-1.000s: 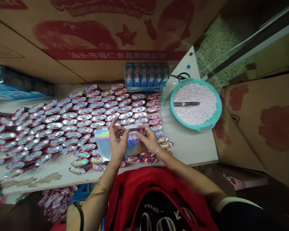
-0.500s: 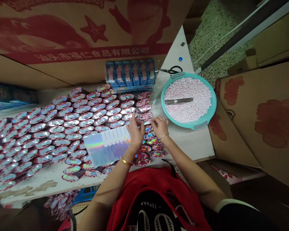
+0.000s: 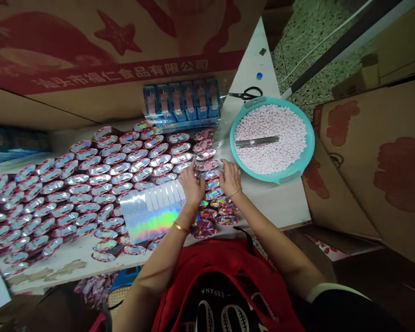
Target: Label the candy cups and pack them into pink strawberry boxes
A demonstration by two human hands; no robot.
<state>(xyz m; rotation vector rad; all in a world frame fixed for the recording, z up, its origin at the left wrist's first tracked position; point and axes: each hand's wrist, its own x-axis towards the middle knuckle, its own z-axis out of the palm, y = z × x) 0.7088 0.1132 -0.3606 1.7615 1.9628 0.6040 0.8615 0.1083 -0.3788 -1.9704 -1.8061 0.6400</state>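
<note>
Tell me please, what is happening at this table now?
A person's left hand and right hand are close together at the right end of the rows of shiny packets. Whether either holds something is hard to see. A reflective sheet lies over packets beside the left hand, and a teal basin of small white pieces stands to the right.

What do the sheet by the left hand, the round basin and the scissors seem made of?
Sheet: glossy plastic film or foiled paper, judging by its rainbow sheen.
Basin: probably moulded plastic, given its smooth, evenly teal rim.
Scissors: likely metal, dark; too small to tell whether the handles are coated.
</note>
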